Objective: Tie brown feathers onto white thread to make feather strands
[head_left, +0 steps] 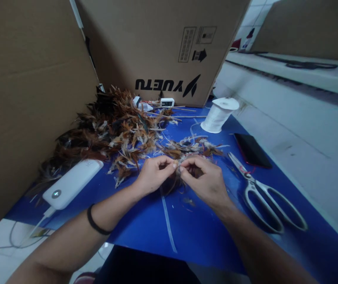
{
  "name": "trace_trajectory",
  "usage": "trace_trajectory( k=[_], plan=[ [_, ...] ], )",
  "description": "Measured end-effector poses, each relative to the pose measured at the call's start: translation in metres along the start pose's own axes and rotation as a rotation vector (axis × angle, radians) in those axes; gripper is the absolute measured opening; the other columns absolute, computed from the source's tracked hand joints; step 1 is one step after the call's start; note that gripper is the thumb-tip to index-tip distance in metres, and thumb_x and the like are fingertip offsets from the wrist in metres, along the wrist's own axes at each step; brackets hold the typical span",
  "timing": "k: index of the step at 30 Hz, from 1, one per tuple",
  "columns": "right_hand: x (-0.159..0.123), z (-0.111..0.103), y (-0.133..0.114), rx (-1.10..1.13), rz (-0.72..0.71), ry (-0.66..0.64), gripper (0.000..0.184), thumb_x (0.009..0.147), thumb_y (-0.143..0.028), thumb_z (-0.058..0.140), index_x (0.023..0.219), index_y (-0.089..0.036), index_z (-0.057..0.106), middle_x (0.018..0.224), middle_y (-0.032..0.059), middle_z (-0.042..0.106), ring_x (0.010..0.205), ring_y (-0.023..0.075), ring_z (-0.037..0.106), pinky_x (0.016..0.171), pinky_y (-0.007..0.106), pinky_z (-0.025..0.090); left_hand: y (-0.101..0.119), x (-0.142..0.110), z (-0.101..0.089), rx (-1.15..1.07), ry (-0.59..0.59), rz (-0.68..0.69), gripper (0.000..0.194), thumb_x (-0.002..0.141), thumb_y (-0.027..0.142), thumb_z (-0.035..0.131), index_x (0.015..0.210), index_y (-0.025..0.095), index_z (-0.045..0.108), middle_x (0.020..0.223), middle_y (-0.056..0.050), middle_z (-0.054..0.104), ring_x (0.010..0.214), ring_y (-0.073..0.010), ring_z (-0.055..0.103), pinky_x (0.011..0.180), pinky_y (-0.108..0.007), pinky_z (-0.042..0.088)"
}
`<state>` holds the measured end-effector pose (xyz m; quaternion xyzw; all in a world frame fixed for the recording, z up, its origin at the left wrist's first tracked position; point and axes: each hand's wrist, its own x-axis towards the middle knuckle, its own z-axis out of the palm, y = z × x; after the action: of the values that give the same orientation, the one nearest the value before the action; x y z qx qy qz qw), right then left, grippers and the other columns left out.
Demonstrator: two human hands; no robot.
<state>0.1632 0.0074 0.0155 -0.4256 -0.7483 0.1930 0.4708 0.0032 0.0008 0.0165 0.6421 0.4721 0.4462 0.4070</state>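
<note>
Feather tuft at frame centre, between the left hand and right hand, equally near both; long axis unclear. Thumb and forefinger of each pinch it. Barbs wispy, brown-grey. Feather pile, upper left: bristly, rust to black. Ribbon, lower centre: flat, whitish, narrow.

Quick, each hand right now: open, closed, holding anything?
Left hand: closed, thumb and finger pinching at small feathers.
Right hand: closed in a pinch at the same feathers; the exact piece is too small to tell.
</note>
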Motion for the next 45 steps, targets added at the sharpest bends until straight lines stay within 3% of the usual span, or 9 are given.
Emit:
trace_trajectory(
  k=[6, 16, 29, 37, 45],
  plan=[
    [0.0012, -0.0022, -0.0021, -0.132, -0.223, -0.017, 0.008, 0.078, -0.014, 0.055, 0.077, -0.020, 0.060, 0.069, 0.0009, 0.059, 0.062, 0.0122, 0.055, 0.062, 0.025, 0.047, -0.0008, 0.0003, 0.0012, 0.022, 0.006, 0.006, 0.023, 0.080, 0.032, 0.055, 0.072, 0.013, 0.062, 0.063, -0.001, 0.060, 0.058, -0.0103, 0.053, 0.059, -0.022, 0.042],
    [0.0020, -0.0041, -0.0008, -0.270, -0.335, 0.002, 0.008, 0.079, -0.014, 0.054, 0.076, -0.020, 0.060, 0.070, 0.0034, 0.062, 0.067, 0.0162, 0.058, 0.065, 0.030, 0.047, -0.0061, -0.0011, 0.0018, 0.068, 0.030, -0.003, 0.023, 0.080, 0.033, 0.055, 0.068, 0.014, 0.062, 0.061, -0.001, 0.059, 0.057, -0.0106, 0.053, 0.057, -0.022, 0.043],
    [0.0021, -0.0024, -0.0002, -0.249, -0.282, -0.034, 0.010, 0.077, -0.013, 0.053, 0.070, -0.020, 0.056, 0.065, 0.0014, 0.057, 0.061, 0.0138, 0.054, 0.061, 0.027, 0.045, -0.0042, -0.0014, 0.0014, 0.123, -0.021, 0.029, 0.021, 0.080, 0.029, 0.053, 0.070, 0.014, 0.064, 0.063, -0.001, 0.062, 0.059, -0.0105, 0.054, 0.058, -0.021, 0.042],
    [0.0035, -0.0051, 0.0004, -0.184, -0.204, -0.003, 0.011, 0.073, -0.011, 0.054, 0.070, -0.021, 0.056, 0.064, -0.0009, 0.057, 0.058, 0.0121, 0.053, 0.058, 0.025, 0.045, -0.0003, 0.0006, 0.0022, 0.012, -0.029, -0.020, 0.018, 0.078, 0.027, 0.053, 0.067, 0.014, 0.060, 0.059, 0.001, 0.058, 0.056, -0.0101, 0.052, 0.058, -0.022, 0.042],
    [0.0031, -0.0069, 0.0037, -0.255, -0.326, -0.063, 0.007, 0.078, -0.014, 0.055, 0.079, -0.020, 0.060, 0.073, 0.0028, 0.063, 0.068, 0.0158, 0.058, 0.066, 0.030, 0.046, -0.0011, 0.0005, 0.0013, 0.033, -0.031, -0.021, 0.019, 0.079, 0.027, 0.052, 0.068, 0.014, 0.061, 0.059, 0.001, 0.057, 0.056, -0.0097, 0.050, 0.057, -0.022, 0.040]
  ],
)
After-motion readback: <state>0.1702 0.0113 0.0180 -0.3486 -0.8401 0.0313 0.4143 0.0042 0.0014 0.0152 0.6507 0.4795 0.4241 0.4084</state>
